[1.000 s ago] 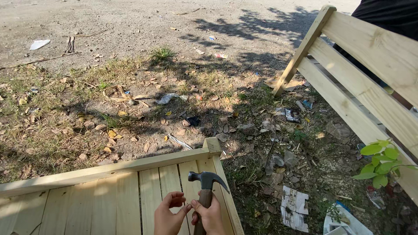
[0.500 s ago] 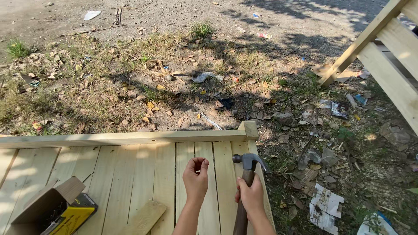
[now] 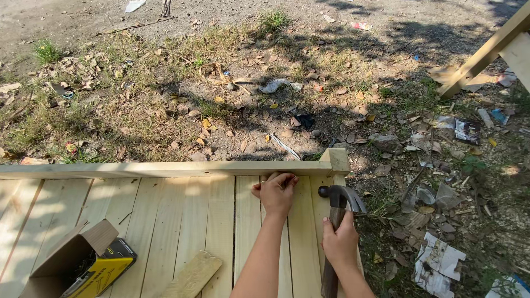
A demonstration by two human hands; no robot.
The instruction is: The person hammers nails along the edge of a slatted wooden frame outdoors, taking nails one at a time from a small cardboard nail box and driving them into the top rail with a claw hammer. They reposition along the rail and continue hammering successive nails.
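Outdoors: left hand pinches something too small to identify against the wooden panel, just below its top rail. Right hand grips a claw hammer, head near the corner. Open cardboard box lies lower left.

Both bare forearms reach forward from the bottom edge, roughly side by side. The left hand lies farthest out, back up, fingers curled and fingertips pinched together ahead of the knuckles. The right hand sits nearer the body, just right of the left forearm, wrapped in a closed fist with the thumb on its left side.
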